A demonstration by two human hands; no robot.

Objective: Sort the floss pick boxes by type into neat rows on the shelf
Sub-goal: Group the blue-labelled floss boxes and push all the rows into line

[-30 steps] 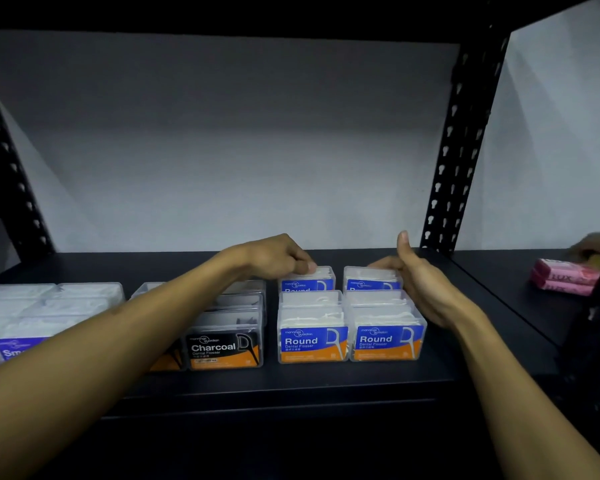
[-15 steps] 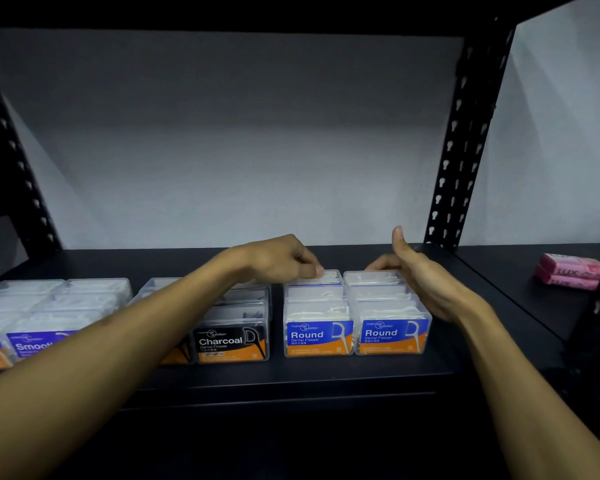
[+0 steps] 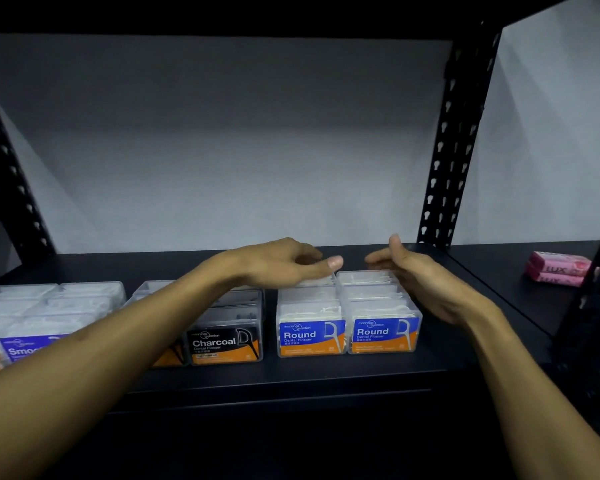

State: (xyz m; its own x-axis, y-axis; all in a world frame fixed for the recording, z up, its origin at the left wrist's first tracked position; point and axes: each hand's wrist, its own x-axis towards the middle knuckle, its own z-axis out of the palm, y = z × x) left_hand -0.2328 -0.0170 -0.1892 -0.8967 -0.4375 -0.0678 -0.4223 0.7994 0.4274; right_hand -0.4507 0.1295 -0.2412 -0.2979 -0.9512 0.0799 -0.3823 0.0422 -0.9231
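Floss pick boxes in tidy blocks along the front of a black shelf (image 3: 326, 375), sorted by label. Two files of blue-and-orange Round boxes (image 3: 347, 336) side by side and touching, running front to back, labels facing forward. Just left of them, across a narrow gap, Charcoal boxes (image 3: 224, 344) in black and orange, partly hidden behind the left forearm. Farther left, a wider block of purple-labelled boxes (image 3: 32, 348) reading "Smoo", the rest of the word covered by the forearm, with clear lids showing white picks behind.

Left hand (image 3: 278, 265) reaching across over the back of the left Round file, palm down, fingers loosely curled, thumb stretched toward the right. Holding nothing; whether the fingertips actually touch the rearmost lid, impossible to tell. Right hand (image 3: 416, 275) at the right rear of the right Round file, palm turned inward, thumb up, fingers bent loosely toward the left hand. Empty too, lying along or just above the outer edge of the boxes; contact unclear. Small gap between the two hands over the back boxes.

Perforated black upright (image 3: 454, 140) behind the right hand. On the neighbouring shelf to the right, two pink Lux bars (image 3: 558, 268) stacked, well apart from the floss boxes. Pale grey wall (image 3: 222, 150) behind.
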